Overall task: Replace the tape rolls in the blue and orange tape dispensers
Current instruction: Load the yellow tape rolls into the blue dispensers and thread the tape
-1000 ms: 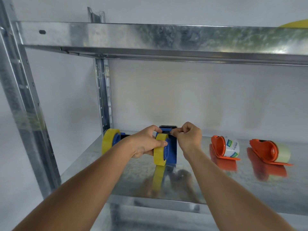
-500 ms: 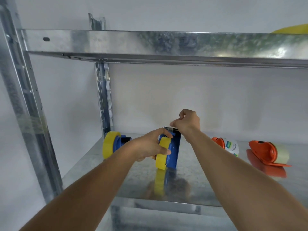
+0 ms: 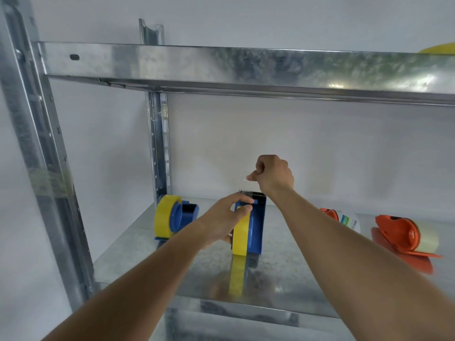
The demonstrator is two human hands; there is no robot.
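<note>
Left hand (image 3: pixel 222 223) clamped on yellow tape roll (image 3: pixel 240 233) in blue dispenser (image 3: pixel 256 228), mid-shelf (image 3: pixel 138 244), steadying it. Right hand (image 3: pixel 273 175) above cutter, fingers pinched shut on something thin, probably tape end; cannot tell for sure.

The galvanised metal shelf (image 3: pixel 138 244) spans the lower half of the frame and carries four tape dispensers. At centre left stands a blue dispenser (image 3: pixel 181 215) with a yellow roll. A second blue dispenser (image 3: pixel 257 230) stands upright at centre. At right lie two orange dispensers (image 3: pixel 331 214) (image 3: pixel 398 232), well apart from the blue units. An upper shelf (image 3: pixel 221 62) crosses the frame's top.
</note>
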